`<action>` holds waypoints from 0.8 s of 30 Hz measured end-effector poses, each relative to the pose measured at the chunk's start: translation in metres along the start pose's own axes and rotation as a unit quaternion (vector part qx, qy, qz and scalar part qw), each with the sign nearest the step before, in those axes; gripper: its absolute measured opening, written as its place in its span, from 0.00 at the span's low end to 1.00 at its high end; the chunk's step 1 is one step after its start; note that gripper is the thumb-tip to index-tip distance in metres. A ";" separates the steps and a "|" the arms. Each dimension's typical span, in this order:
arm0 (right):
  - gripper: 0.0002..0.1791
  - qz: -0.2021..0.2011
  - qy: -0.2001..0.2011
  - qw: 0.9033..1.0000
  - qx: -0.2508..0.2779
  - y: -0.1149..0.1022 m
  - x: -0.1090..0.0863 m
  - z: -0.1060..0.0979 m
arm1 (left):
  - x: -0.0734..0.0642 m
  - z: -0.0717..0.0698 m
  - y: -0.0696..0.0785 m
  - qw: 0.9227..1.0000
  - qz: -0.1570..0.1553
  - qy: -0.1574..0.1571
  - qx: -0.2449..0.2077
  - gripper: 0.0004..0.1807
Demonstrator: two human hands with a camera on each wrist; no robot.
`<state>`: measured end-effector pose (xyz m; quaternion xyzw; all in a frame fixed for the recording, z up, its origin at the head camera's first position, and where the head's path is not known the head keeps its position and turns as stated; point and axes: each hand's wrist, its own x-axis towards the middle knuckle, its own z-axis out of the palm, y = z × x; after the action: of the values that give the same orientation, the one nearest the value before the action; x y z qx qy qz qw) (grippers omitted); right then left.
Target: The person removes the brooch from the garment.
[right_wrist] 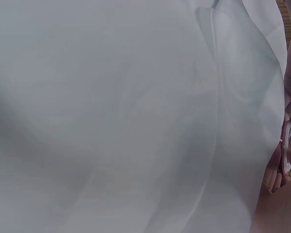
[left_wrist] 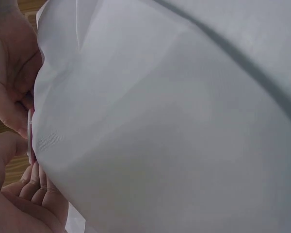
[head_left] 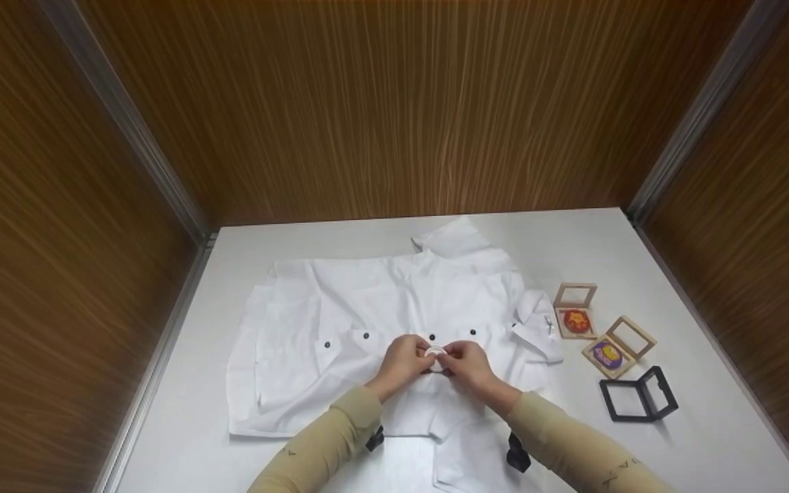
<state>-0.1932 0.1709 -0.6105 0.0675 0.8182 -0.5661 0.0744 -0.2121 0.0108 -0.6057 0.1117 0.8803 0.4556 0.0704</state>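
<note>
A white shirt [head_left: 367, 294] with dark buttons [head_left: 432, 337] lies spread across the table, with several folds in it. Over its front, my left hand [head_left: 400, 361] and right hand [head_left: 470, 363] meet at a small round white disc [head_left: 436, 351]. The left thumb and fingers pinch one side of the disc; the right ones pinch the other. Seen edge-on in the left wrist view, the disc [left_wrist: 30, 136] has a pinkish-red layer behind its pale face and touches the raised shirt cloth [left_wrist: 136, 111]. Fingers partly cover it, so its exact kind is unclear.
To the right stand two open wooden frames, one with a red round piece [head_left: 577, 321], the other with a purple and yellow one [head_left: 607, 355]. Nearer lies an open black frame [head_left: 626, 400]. Wood-grain panels [head_left: 394, 109] enclose the white table [head_left: 182, 342] at back and sides.
</note>
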 end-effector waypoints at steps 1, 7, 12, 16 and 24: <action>0.06 -0.006 0.000 1.000 -0.004 0.000 0.000 0.000 | 0.000 0.000 0.000 1.000 0.001 -0.001 0.002 0.04; 0.08 -0.030 -0.008 0.999 -0.010 0.002 -0.001 0.000 | -0.002 0.000 -0.001 1.000 -0.005 -0.005 -0.003 0.03; 0.09 -0.033 -0.015 0.999 0.004 0.003 -0.001 0.000 | -0.003 0.001 -0.001 1.000 -0.007 -0.003 -0.006 0.04; 0.09 -0.027 -0.017 0.999 0.015 0.005 0.000 -0.001 | -0.002 0.000 -0.002 1.000 -0.007 -0.007 -0.006 0.04; 0.10 -0.018 -0.022 0.999 0.042 0.005 0.000 -0.004 | -0.001 -0.003 -0.001 0.999 -0.026 -0.016 -0.041 0.06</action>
<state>-0.1928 0.1758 -0.6136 0.0435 0.7932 -0.6022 0.0795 -0.2116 0.0074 -0.6050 0.0930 0.8624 0.4873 0.1006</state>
